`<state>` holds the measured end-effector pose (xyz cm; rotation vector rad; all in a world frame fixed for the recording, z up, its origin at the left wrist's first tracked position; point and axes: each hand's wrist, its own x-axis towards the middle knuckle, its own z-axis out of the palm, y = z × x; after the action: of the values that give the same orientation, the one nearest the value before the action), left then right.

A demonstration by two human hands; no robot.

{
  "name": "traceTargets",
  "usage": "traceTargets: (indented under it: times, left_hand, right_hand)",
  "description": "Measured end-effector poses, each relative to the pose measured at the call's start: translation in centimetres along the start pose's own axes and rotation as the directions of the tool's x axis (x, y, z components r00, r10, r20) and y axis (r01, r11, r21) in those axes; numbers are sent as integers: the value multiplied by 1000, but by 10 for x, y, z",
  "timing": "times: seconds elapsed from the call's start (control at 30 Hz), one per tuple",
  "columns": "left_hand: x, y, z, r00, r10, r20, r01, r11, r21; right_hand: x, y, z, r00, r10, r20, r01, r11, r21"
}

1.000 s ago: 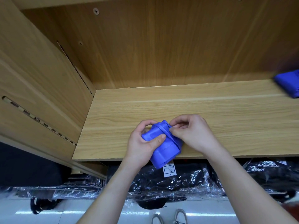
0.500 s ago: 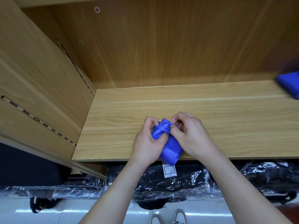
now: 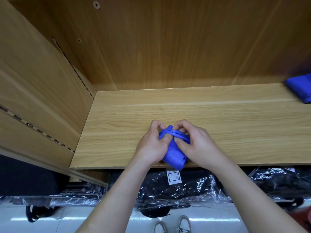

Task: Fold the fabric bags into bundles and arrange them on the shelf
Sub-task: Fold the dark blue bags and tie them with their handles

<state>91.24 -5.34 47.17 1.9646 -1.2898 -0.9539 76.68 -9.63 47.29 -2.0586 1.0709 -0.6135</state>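
Observation:
A blue fabric bag [image 3: 174, 153], folded into a small bundle, lies at the front edge of the wooden shelf [image 3: 218, 125]. A strap is wound across its top and a white label [image 3: 174, 177] hangs below the shelf edge. My left hand [image 3: 151, 145] grips the bundle's left side, thumb tucked under the strap. My right hand [image 3: 196, 143] holds the right side, fingers curled over the strap. Another blue fabric bundle [image 3: 299, 89] sits at the shelf's far right, cut off by the frame.
The shelf's side panel [image 3: 42, 84] rises on the left and the back wall [image 3: 168, 47] stands behind. Below the shelf lie black items in clear plastic wrap [image 3: 176, 190]. My shoes [image 3: 171, 224] show on the white floor.
Both hands have closed in tighter around the bundle, and the strap now lies stretched across its top. The bundle has become more compact and shifted slightly right.

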Motion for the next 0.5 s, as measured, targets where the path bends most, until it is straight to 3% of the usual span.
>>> traceTargets:
  times: [0.07, 0.13, 0.2, 0.27, 0.37, 0.5]
  left_hand:
    - [-4, -1, -7, 996, -28, 80, 44, 979, -201]
    - [-9, -2, -21, 969, -68, 239, 167, 889, -427]
    - [-13, -6, -32, 946, -79, 313, 229, 847, -480]
    - [-16, -9, -28, 962, -98, 253, 221, 826, -518]
    - [-18, -8, -11, 991, -130, 26, 119, 785, -608]
    - [-18, -9, 2, 977, -140, -163, 26, 830, -557]
  right_hand:
    - [-1, 4, 3, 998, -26, -52, 24, 999, -34]
    - [-3, 6, 9, 990, -53, -131, 45, 997, -67]
    - [-4, 4, 15, 980, -75, -186, 63, 995, -72]
    - [-5, 0, 19, 972, -123, -203, 96, 986, -137]
    - [-10, -11, 21, 976, -158, -147, 109, 950, -292]
    - [-21, -30, 25, 976, -141, -167, 74, 933, -353]
